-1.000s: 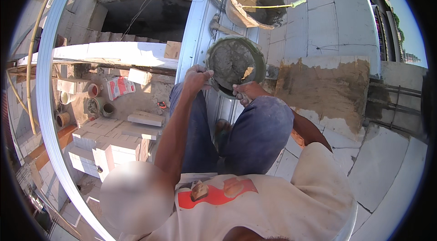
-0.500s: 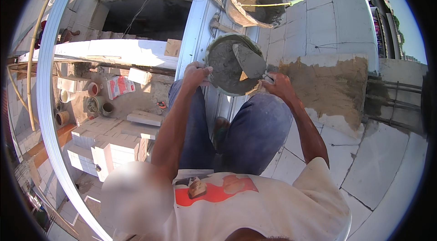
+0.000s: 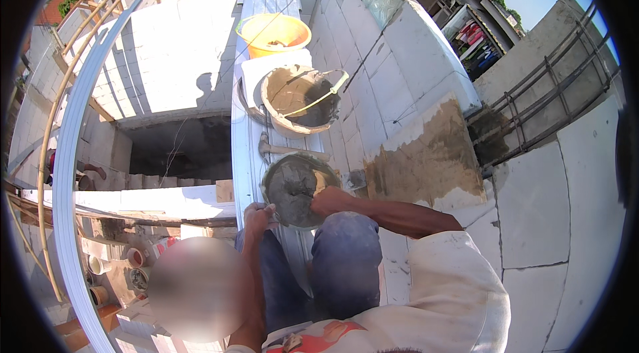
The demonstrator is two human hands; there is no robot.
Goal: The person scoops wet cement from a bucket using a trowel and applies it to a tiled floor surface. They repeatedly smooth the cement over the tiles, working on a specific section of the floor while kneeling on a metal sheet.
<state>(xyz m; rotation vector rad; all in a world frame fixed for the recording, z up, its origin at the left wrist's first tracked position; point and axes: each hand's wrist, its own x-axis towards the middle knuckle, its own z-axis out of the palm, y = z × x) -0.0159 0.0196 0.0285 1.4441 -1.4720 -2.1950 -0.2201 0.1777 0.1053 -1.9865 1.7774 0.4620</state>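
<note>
A round tub (image 3: 267, 180) of wet grey mortar (image 3: 293, 186) stands in front of my knees on metal planks. My left hand (image 3: 258, 216) grips the tub's near-left rim, thumb on the edge. Closed at the right side of the tub is my right hand (image 3: 331, 202), low over the mortar. It holds a trowel, whose blade showed half a second ago; now hand and mortar hide most of it. Just beyond the tub lies a hammer (image 3: 293, 151) with a wooden handle.
A mortar-stained bucket (image 3: 293, 128) with a handle stands past the hammer, and a yellow bucket (image 3: 276, 46) behind it. On the right, a block wall carries a mortar-smeared panel (image 3: 426, 160) and steel rebar (image 3: 539, 100). At left are a metal rail (image 3: 73, 153) and a drop to a lower floor.
My view has tilted up, bringing the yellow bucket into sight. My right hand has moved from the tub's right rim in over the mortar, and the trowel blade has sunk from view.
</note>
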